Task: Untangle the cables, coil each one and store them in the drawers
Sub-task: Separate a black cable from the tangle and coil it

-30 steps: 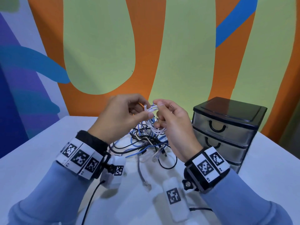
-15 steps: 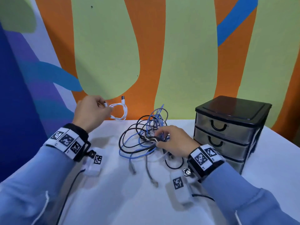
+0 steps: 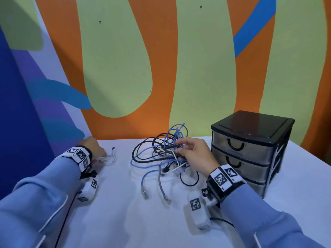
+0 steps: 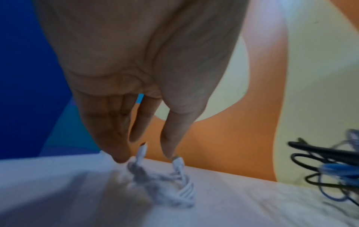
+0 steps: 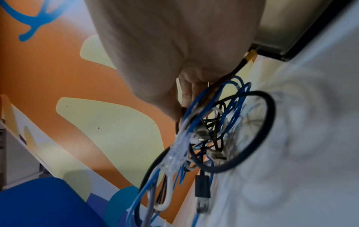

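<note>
A small coiled white cable (image 3: 110, 159) lies on the white table (image 3: 125, 221) at the far left. My left hand (image 3: 100, 153) is over it. In the left wrist view its fingers (image 4: 116, 145) are straight and point down, and their tips touch the white cable (image 4: 174, 187). A tangle of black, blue, grey and white cables (image 3: 157, 156) sits mid-table. My right hand (image 3: 179, 149) reaches into its right side, thumb and fingers pinching strands. The right wrist view shows the right hand (image 5: 181, 107) in the cable tangle (image 5: 213, 130). A black three-drawer unit (image 3: 250, 151) stands at the right, all drawers closed.
The painted wall rises directly behind the table's far edge. Two loose plug ends (image 3: 145, 193) trail from the tangle toward me. White tagged sensor pods hang below each wrist (image 3: 197, 210), close to the tabletop.
Both hands held the white cable above the tangle a second ago. The left hand carried it left and lowered it onto the table. The right hand dropped onto the tangle.
</note>
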A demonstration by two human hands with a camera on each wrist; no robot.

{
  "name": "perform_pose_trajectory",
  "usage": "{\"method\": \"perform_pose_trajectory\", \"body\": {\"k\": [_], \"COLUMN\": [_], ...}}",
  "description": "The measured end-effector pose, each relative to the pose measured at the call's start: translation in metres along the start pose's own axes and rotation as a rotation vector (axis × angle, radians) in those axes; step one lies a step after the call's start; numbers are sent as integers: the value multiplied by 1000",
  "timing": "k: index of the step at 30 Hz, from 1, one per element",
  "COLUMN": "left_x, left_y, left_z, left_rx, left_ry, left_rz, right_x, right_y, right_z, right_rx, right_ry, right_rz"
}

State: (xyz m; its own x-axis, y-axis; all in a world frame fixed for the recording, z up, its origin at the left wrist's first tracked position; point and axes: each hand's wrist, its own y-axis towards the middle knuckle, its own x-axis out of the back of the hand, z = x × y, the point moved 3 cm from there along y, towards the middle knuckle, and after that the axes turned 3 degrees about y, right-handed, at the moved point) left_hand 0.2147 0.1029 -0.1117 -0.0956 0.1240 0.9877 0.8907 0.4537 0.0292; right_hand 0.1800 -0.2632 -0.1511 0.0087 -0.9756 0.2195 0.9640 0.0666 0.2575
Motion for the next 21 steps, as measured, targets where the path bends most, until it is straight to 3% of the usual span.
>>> {"method": "perform_pose_trajectory", "body": {"k": [3, 5, 9, 14, 21], "left_x": [22, 34, 44, 22, -1], "left_y": [-18, -38, -85, -86, -68], "left_z": [-26, -51, -105, -123, -109], "left_rx": [-129, -266, -492, -478, -452], "left_ry": [-32, -192, -557, -665, -440], "left_rz": [-160, -255, -230, -153, -40], "right_x": [3, 2, 1, 1, 1], "right_y": [-1, -3, -4, -4, -1], "right_z": [1, 4, 5, 3, 0], "right_rx": [13, 14, 10, -20, 4], "right_ry": [85, 168, 139, 153, 174], "right_rz": [-28, -39, -38, -43, -87]}}
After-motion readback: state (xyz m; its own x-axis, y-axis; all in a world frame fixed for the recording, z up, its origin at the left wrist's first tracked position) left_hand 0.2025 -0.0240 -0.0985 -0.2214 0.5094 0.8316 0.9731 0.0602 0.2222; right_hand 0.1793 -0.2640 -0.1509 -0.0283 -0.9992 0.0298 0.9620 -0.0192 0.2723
